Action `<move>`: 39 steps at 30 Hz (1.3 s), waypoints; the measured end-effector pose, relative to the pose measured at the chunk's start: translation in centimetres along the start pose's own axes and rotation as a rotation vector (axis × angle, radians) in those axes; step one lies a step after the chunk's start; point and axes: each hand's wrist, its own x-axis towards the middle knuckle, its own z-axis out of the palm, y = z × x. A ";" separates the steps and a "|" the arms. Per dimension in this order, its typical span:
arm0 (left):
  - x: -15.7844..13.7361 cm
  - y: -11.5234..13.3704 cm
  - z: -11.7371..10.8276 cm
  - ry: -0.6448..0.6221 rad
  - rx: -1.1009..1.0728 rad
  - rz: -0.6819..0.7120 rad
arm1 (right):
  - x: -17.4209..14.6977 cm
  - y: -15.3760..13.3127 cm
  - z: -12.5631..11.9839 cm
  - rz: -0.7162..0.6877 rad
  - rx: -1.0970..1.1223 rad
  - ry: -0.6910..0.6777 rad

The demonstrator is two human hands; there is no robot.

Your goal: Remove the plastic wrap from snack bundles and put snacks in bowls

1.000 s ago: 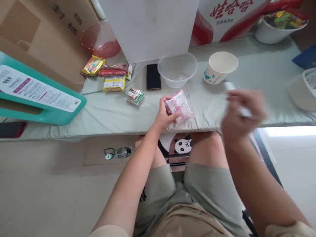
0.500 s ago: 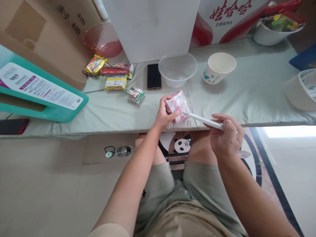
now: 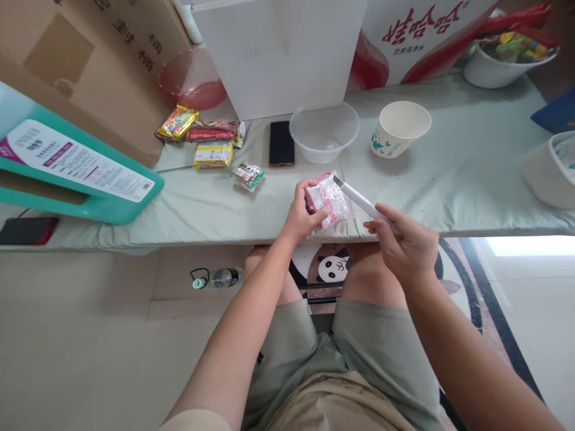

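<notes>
My left hand (image 3: 306, 209) is closed on a small pink-and-clear plastic-wrapped package (image 3: 331, 202) at the table's front edge, thumb on top. In my right hand (image 3: 406, 242) is a white utility knife (image 3: 359, 199), its metal blade pointing up and left at the package's far right corner. I cannot tell whether the blade touches the wrap. A clear plastic bowl (image 3: 324, 140) stands just beyond the package, with a white paper bowl (image 3: 399, 134) to its right. Left of the clear bowl lies a black phone (image 3: 282, 143).
Small snack packs (image 3: 213, 154) and a green-edged packet (image 3: 248, 175) lie to the left. A teal jug (image 3: 103, 191) and a cardboard box (image 3: 103, 78) stand at far left. White cardboard (image 3: 283, 60) rises behind. A tub of wrapped items (image 3: 505, 66) is at back right.
My right hand has shifted slightly left and turned the knife, so its blade moved from near my left thumb up to the package's far corner. My left hand still holds the package.
</notes>
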 end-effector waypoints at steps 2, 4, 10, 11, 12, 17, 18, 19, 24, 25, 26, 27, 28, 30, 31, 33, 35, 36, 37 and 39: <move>0.0 0.0 0.1 -0.003 0.021 0.014 | 0.6 -0.6 0.5 -0.025 -0.034 -0.035; -0.2 0.1 0.2 0.007 0.043 0.032 | 0.8 -0.9 0.8 -0.023 -0.053 -0.100; -0.5 0.3 0.4 0.034 0.102 0.013 | -1.8 -0.1 -0.5 0.152 -0.037 -0.201; -0.5 0.3 0.4 0.030 0.109 0.015 | -2.3 0.1 -0.9 0.204 -0.038 -0.210; -0.5 0.2 0.4 0.030 0.108 0.019 | -2.7 0.2 -1.4 0.259 -0.041 -0.216; -0.3 0.3 0.3 0.063 -0.035 -0.013 | -3.8 0.6 -2.8 0.506 0.167 -0.145; -0.2 0.4 0.3 0.073 -0.062 -0.025 | -3.9 0.7 -2.9 0.539 0.278 -0.128; -0.2 0.5 0.3 0.077 -0.080 -0.036 | -3.9 0.8 -2.8 0.564 0.386 -0.123; -0.2 0.5 0.3 0.063 -0.055 -0.028 | -3.0 -0.2 -0.9 0.639 0.640 -0.235; -0.2 0.4 0.3 0.066 -0.039 -0.013 | -2.5 -0.7 -0.3 0.649 0.667 -0.273; -0.1 0.4 0.3 0.068 -0.025 -0.001 | -1.9 -1.2 0.4 0.661 0.689 -0.314; -0.1 0.3 0.3 0.066 -0.014 0.005 | -1.3 -1.7 1.1 0.676 0.699 -0.359; -0.1 0.3 0.3 0.063 -0.003 0.006 | -0.7 -2.1 1.7 0.696 0.695 -0.402; -0.1 0.3 0.3 0.062 0.024 0.004 | 0.2 -2.6 2.7 0.740 0.646 -0.462; -0.1 0.3 0.2 0.065 0.039 0.006 | 0.4 -2.7 2.9 0.755 0.604 -0.480; -0.1 0.3 0.2 0.075 0.049 0.017 | 0.1 -2.2 2.9 0.755 0.507 -0.491; -0.1 0.2 0.2 0.087 0.018 0.024 | -1.1 -1.2 2.3 0.735 0.415 -0.489; -0.1 0.2 0.2 0.092 -0.005 0.023 | -1.9 -0.6 1.8 0.724 0.377 -0.490; -0.1 0.1 0.3 0.095 -0.025 0.019 | -2.8 0.1 1.2 0.710 0.342 -0.493; 0.0 -0.2 0.3 0.099 -0.055 0.007 | -4.6 1.2 -0.1 0.641 0.280 -0.475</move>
